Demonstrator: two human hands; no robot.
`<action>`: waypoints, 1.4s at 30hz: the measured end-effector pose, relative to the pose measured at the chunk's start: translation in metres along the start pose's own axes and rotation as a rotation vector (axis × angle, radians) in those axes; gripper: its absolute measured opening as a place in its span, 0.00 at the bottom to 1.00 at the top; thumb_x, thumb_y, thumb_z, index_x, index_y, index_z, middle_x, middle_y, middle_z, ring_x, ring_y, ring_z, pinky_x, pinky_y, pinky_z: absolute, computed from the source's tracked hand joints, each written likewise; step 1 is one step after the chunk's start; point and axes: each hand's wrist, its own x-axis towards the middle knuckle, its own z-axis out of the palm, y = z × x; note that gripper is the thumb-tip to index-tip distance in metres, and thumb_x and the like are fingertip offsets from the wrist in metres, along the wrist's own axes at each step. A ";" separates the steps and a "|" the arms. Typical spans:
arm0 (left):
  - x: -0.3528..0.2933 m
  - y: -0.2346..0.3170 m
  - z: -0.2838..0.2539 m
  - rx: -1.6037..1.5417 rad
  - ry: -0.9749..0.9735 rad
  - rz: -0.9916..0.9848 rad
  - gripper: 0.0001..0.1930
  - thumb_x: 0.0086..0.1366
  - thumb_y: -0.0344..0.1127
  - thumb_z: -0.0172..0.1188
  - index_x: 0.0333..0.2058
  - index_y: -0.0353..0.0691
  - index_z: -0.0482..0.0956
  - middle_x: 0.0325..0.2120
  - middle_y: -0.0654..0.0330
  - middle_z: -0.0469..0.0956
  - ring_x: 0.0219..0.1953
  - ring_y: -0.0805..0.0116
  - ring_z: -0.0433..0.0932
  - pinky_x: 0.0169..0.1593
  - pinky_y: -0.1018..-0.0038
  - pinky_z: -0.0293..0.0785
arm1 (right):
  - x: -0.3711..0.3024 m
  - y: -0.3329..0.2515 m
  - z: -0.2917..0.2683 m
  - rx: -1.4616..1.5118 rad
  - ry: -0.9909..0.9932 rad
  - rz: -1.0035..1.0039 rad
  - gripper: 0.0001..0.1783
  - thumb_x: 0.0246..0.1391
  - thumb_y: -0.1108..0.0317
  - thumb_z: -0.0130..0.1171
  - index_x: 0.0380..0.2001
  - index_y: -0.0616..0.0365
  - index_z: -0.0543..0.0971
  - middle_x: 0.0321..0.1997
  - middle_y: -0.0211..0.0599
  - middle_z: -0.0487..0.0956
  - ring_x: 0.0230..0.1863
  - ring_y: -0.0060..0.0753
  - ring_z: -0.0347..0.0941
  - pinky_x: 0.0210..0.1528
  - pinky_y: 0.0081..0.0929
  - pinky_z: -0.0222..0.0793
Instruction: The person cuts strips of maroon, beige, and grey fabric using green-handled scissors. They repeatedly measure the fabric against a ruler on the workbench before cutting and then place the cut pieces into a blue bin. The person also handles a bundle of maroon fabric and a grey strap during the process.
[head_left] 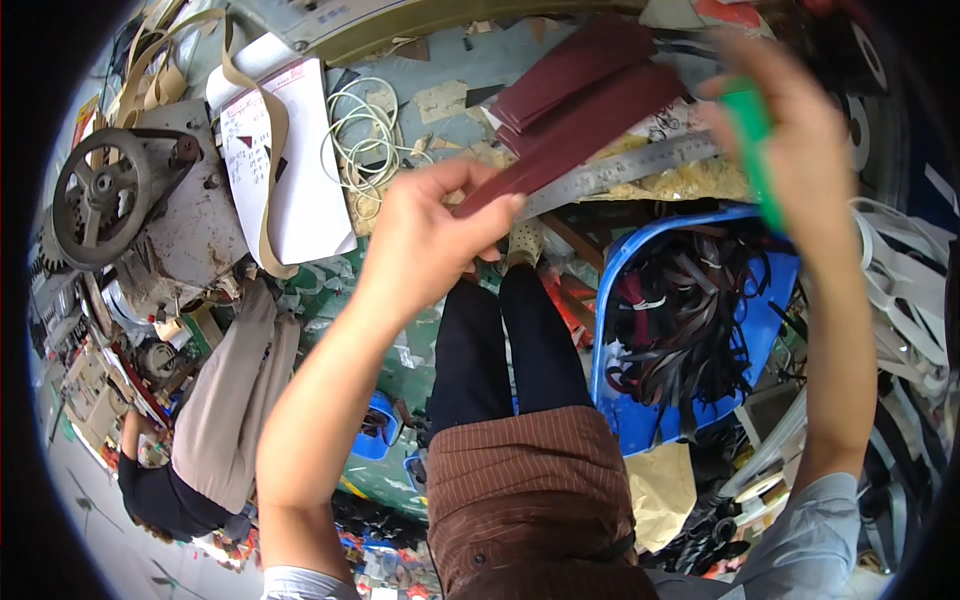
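My left hand pinches the near end of a long dark red strip, which looks like leather, between thumb and fingers. The strip slants up to the right over the bench. Behind it lie more dark red pieces, overlapping. A steel ruler lies along the bench's front edge, partly beneath the strip. My right hand, smeared by motion, is closed around a green tool beyond the strip's far end. The tool's working end cannot be made out.
A blue bin full of dark strips stands below the bench, right of my legs. Left on the bench are coiled pale cord, written papers and a machine with a handwheel. Another person is at far left.
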 end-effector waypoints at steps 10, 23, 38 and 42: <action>0.024 0.041 -0.018 -0.583 -0.318 -0.348 0.12 0.58 0.35 0.63 0.37 0.34 0.76 0.21 0.70 0.75 0.16 0.89 0.71 0.15 0.93 0.62 | -0.071 -0.047 0.001 0.682 -0.692 0.403 0.21 0.58 0.57 0.54 0.45 0.63 0.69 0.24 0.30 0.69 0.26 0.22 0.63 0.30 0.20 0.63; 0.041 0.034 -0.022 -0.421 -0.350 -0.419 0.12 0.57 0.34 0.64 0.35 0.32 0.77 0.25 0.63 0.78 0.20 0.82 0.75 0.18 0.89 0.68 | -0.038 -0.039 0.056 0.513 -0.600 0.302 0.18 0.53 0.60 0.58 0.36 0.66 0.73 0.21 0.36 0.74 0.20 0.24 0.70 0.26 0.25 0.67; -0.052 -0.033 -0.022 -0.502 -0.132 -0.216 0.19 0.62 0.35 0.59 0.48 0.33 0.69 0.31 0.64 0.76 0.26 0.81 0.74 0.27 0.85 0.70 | -0.047 -0.054 0.038 0.757 -0.650 0.465 0.23 0.49 0.63 0.63 0.47 0.58 0.69 0.32 0.27 0.72 0.33 0.16 0.66 0.35 0.17 0.64; -0.119 -0.122 -0.055 0.457 0.363 -0.130 0.46 0.51 0.47 0.68 0.60 0.29 0.52 0.55 0.35 0.60 0.60 0.47 0.60 0.60 0.60 0.58 | -0.060 -0.085 0.035 0.711 -0.811 0.588 0.23 0.49 0.64 0.62 0.48 0.57 0.70 0.31 0.29 0.73 0.31 0.17 0.69 0.30 0.15 0.66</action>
